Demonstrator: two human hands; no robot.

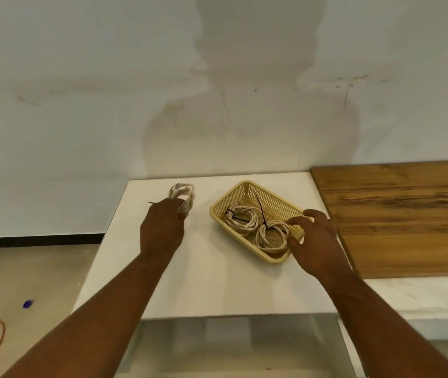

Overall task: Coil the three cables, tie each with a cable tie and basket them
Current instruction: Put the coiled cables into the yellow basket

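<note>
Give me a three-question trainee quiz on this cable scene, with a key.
1. True or false: the basket is empty.
2. Multiple choice: the left hand grips A) a coil B) the basket C) nothing.
3. Fill in: the ties on the basketed coils are ___ in colour.
Key: 1 false, two tied coils lie in it; 2 A; 3 black.
</note>
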